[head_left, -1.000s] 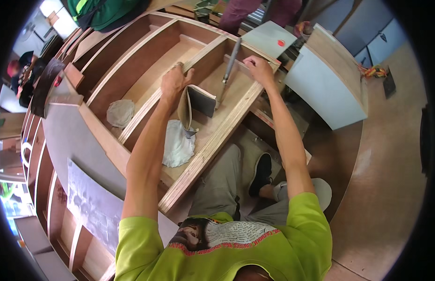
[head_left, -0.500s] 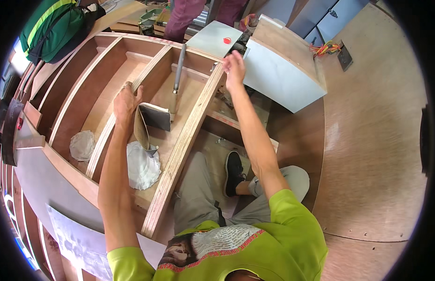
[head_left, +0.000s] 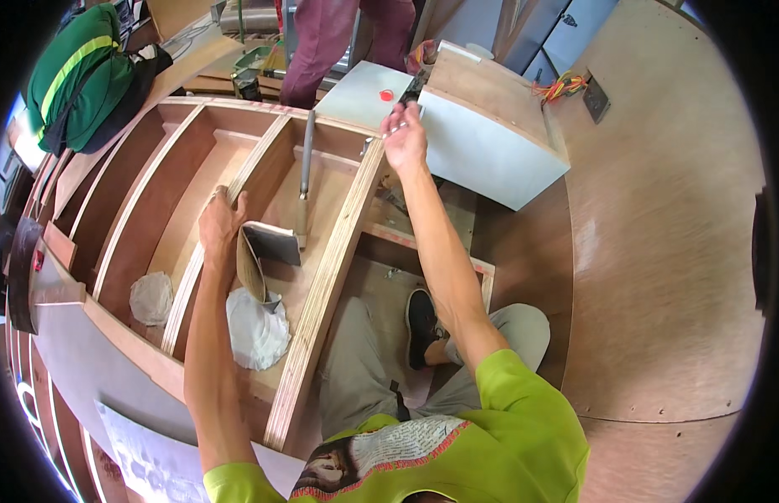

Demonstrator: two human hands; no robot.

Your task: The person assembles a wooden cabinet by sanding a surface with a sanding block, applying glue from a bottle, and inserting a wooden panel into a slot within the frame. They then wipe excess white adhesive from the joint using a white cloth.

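Head camera, fisheye-wide, staring steeply down from above: shirt (head_left: 515, 419) fills lower edge, frame (head_left: 327, 285) close below!

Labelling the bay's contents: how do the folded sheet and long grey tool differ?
The folded sheet is bent into two flaps; the long grey tool is straight and slim.
The sheet stands close by the left hand; the tool's upper end overlaps the frame's far edge.
Both share one bay.

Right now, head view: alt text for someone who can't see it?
Left hand rests on a divider of a curved wooden frame; right hand is held near the frame's far right corner. A folded sheet and a white round piece sit in the nearest bay.
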